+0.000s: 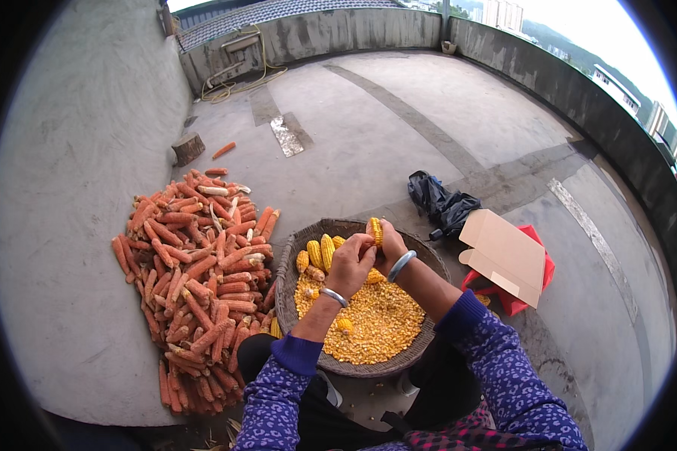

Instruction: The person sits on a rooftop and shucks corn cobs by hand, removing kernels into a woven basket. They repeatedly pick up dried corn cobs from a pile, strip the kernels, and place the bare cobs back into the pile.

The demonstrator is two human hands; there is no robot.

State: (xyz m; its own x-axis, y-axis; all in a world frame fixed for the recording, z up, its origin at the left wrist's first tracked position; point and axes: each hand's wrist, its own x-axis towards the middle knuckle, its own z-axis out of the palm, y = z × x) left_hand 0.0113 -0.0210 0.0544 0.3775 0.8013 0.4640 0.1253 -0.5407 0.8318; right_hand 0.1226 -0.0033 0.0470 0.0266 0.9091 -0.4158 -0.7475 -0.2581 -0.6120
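Note:
An ear of yellow corn [376, 231] stands nearly upright between my hands, above a round woven basket [285, 293]. My right hand [393, 245] is wrapped around it from the right. From the left, my left hand [350, 264] presses its fingers against the lower part; the fingertips are partly hidden. Loose corn kernels [372, 327] cover the inside of the basket. Several whole ears of corn [315, 255] rest at its far left side, and a short corn piece [344, 326] lies on the kernels nearer me.
Left of the basket spreads a large heap of stripped corncobs [203, 282]. A black plastic bag [443, 203], a cardboard sheet [505, 253] and a red plastic bag [516, 304] lie to the right. Farther off are a wood block [188, 149], a yellow hose [225, 93] and a concrete parapet [344, 31].

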